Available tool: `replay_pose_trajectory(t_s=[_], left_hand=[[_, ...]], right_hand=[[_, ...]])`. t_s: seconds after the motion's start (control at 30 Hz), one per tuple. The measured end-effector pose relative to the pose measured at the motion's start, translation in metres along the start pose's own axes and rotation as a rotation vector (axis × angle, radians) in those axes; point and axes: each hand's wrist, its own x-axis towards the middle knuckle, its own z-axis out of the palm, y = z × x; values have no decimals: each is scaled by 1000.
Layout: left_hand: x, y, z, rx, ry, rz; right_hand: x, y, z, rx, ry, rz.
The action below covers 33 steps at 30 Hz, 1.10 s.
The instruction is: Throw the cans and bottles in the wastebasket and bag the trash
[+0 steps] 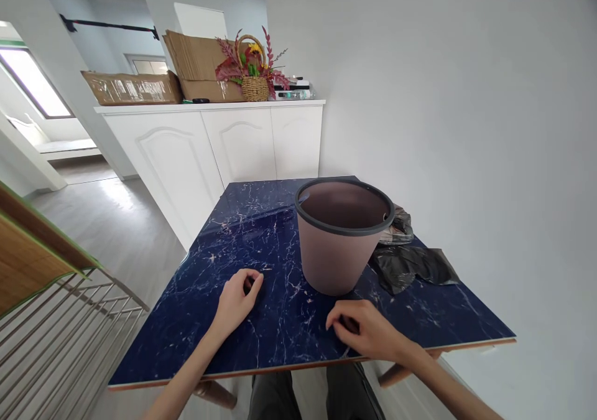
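Note:
A mauve bin [333, 258] with a dark grey rim stands upright on the blue marbled table [280, 339]. My left hand [238, 298] rests on the tabletop to the left of the bin, its fingers curled in towards the thumb around an empty hollow. Just in front of the bin, close to the table's near edge, lies my right hand [366, 330]. It too is loosely closed with nothing visible inside, and it is apart from the bin. A crumpled black plastic bag [415, 267] lies flat to the right of the bin.
Behind the bin's right side sits a bundled plastic package [400, 224], partly hidden. A white cabinet [252, 140] at the far end carries cardboard boxes [135, 88] and a flower basket [255, 88]. A metal rack [69, 333] stands at left; a wall borders the right.

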Motion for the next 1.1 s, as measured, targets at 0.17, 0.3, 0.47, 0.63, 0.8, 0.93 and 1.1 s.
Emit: replay_pose_trajectory(t_s=[0.17, 0.3, 0.47, 0.63, 0.8, 0.93, 1.1], left_hand=[[69, -7, 21, 28, 28, -51], [95, -9, 26, 53, 46, -53], [96, -5, 29, 99, -32, 20], [95, -2, 38, 240, -70, 73], [93, -1, 41, 327, -98, 122], [92, -2, 41, 360, -107, 146], [93, -2, 42, 384, -103, 154]], right_hand=[[24, 8, -30, 487, -388, 174], [-2, 39, -65, 450, -150, 211], [-29, 65, -66, 242, 161, 288], [-25, 70, -60, 128, 111, 303], [-22, 65, -61, 78, 116, 282], [-22, 64, -62, 98, 109, 299], [-21, 67, -62, 105, 109, 307]])
